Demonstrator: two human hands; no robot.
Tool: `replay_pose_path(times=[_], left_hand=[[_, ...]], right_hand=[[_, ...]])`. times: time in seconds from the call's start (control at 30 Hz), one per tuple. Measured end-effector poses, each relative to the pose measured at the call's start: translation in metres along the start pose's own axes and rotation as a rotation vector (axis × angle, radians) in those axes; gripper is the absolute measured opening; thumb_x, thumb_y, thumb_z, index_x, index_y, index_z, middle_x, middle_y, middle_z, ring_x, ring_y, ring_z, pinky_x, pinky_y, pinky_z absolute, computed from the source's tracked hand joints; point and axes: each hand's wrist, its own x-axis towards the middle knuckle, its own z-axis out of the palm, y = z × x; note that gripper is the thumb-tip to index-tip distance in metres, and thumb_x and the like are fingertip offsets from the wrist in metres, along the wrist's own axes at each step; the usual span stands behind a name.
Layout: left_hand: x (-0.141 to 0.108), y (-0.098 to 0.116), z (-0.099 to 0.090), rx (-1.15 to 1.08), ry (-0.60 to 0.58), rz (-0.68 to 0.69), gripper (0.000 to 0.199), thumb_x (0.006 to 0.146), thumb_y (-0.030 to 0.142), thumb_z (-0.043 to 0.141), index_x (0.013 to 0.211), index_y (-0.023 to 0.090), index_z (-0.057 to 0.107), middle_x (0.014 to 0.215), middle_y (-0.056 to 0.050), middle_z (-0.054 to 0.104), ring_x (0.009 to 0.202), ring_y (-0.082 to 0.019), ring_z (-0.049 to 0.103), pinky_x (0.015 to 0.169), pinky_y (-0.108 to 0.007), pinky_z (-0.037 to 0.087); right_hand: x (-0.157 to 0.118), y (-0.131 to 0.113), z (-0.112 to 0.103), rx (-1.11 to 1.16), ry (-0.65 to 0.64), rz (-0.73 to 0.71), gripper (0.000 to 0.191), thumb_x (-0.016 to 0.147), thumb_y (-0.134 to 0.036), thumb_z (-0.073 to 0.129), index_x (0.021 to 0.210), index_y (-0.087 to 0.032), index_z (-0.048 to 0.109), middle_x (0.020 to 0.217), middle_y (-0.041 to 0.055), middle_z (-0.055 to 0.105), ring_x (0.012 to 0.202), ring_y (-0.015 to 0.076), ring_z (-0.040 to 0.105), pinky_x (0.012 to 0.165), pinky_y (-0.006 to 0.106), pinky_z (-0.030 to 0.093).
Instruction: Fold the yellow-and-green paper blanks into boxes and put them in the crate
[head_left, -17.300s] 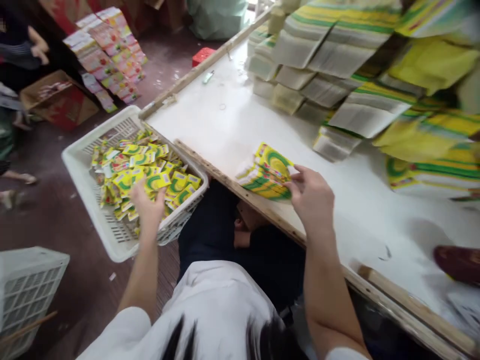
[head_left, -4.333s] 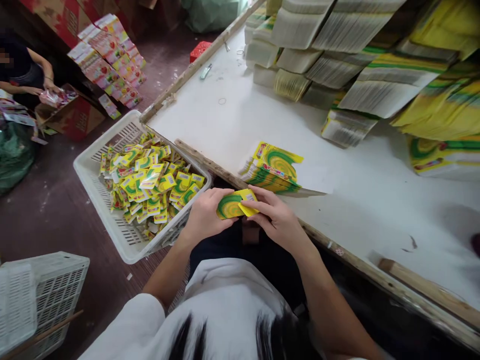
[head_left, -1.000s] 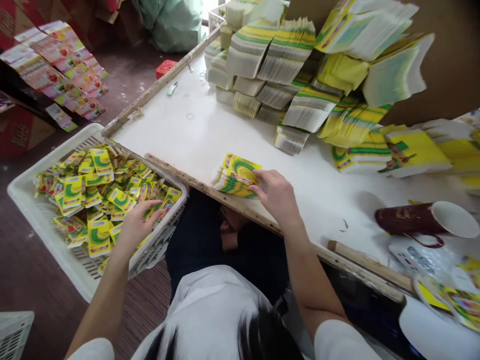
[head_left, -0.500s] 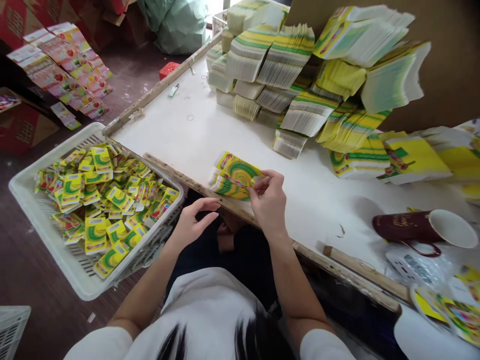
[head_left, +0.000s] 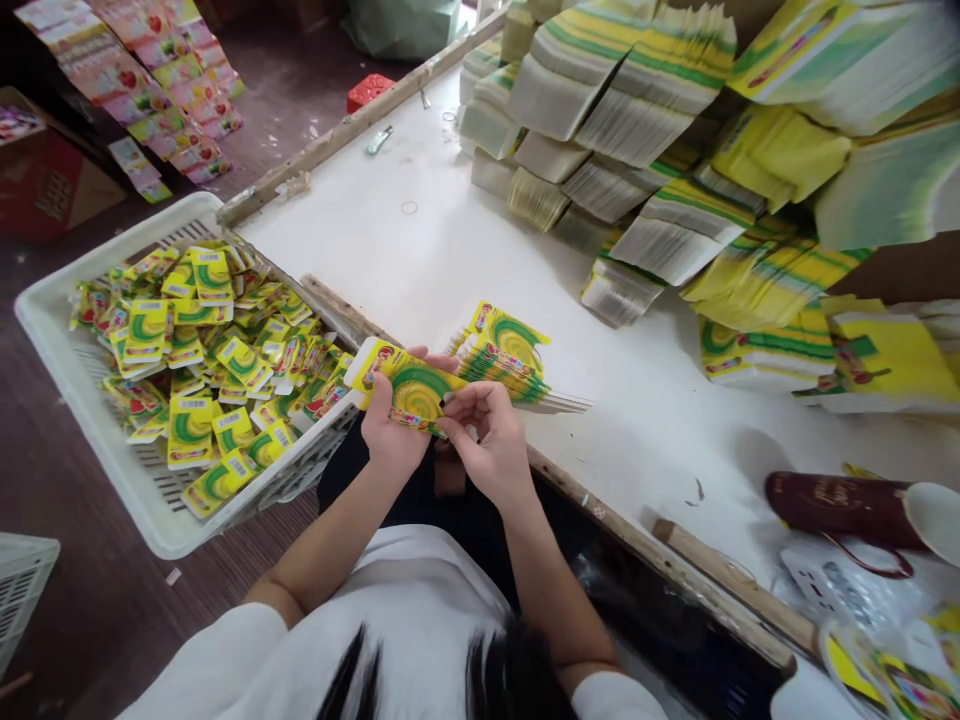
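Note:
A flat yellow-and-green candy box (head_left: 409, 385) with a spiral print is held between both hands over the table's front edge. My left hand (head_left: 396, 432) grips it from below, thumb across its near side, with the white end flap sticking out to the left. At its right end, my right hand (head_left: 491, 440) pinches the box between thumb and fingers. Just behind the hands, a fanned pile of the same flat boxes (head_left: 510, 345) lies on the white table (head_left: 360, 240).
On my left stands a white plastic basket (head_left: 97, 460) full of small yellow packs (head_left: 191, 430). Stacks of folded cartons (head_left: 630, 110) fill the table's back. At the right are a maroon mug (head_left: 832, 505) and a wooden strip (head_left: 735, 580). A cutter (head_left: 379, 140) lies far left.
One box has left the pile and moved left and toward me. My left hand, empty before, now holds it together with my right. The view has shifted slightly.

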Motion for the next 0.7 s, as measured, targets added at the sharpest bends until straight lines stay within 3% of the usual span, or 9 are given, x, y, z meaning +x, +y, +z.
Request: replay_pose_path(times=[0.17, 0.4, 0.53, 0.7], left_hand=[[0.001, 0.001, -0.009, -0.021, 0.022, 0.016, 0.063, 0.090, 0.076, 0.028, 0.110, 0.027, 0.061, 0.102, -0.006, 0.072, 0.112, -0.029, 0.067, 0.092, -0.049, 0.055], [0.000, 0.002, -0.005, -0.285, 0.160, 0.057, 0.051, 0.087, 0.069, 0.050, 0.094, 0.021, 0.063, 0.082, -0.005, 0.068, 0.096, -0.026, 0.070, 0.088, -0.042, 0.057], [-0.004, 0.001, -0.006, -0.355, 0.119, 0.061, 0.053, 0.081, 0.070, 0.059, 0.090, 0.018, 0.064, 0.077, -0.004, 0.065, 0.088, -0.025, 0.070, 0.083, -0.039, 0.058], [-0.006, 0.005, -0.006, -0.330, 0.100, 0.109, 0.050, 0.083, 0.068, 0.058, 0.086, 0.019, 0.064, 0.074, -0.002, 0.062, 0.074, -0.019, 0.066, 0.081, -0.038, 0.057]], right_hand=[[0.002, 0.014, 0.009, 0.130, -0.050, 0.095, 0.019, 0.082, -0.027, 0.068, 0.092, -0.024, 0.052, 0.089, 0.0013, 0.067, 0.081, 0.0155, 0.067, 0.078, 0.032, 0.058], [-0.010, 0.009, 0.022, 0.046, -0.019, 0.063, 0.024, 0.079, -0.022, 0.072, 0.096, -0.024, 0.054, 0.094, 0.0008, 0.065, 0.078, 0.0130, 0.063, 0.073, 0.028, 0.055], [-0.017, 0.011, 0.031, 0.099, 0.007, 0.108, 0.029, 0.077, -0.024, 0.075, 0.095, -0.024, 0.053, 0.079, -0.0038, 0.058, 0.069, 0.0116, 0.058, 0.065, 0.025, 0.051], [-0.023, 0.010, 0.030, 0.145, -0.021, 0.078, 0.032, 0.080, -0.023, 0.073, 0.103, -0.025, 0.051, 0.083, -0.0034, 0.060, 0.071, 0.0113, 0.058, 0.064, 0.025, 0.049]])
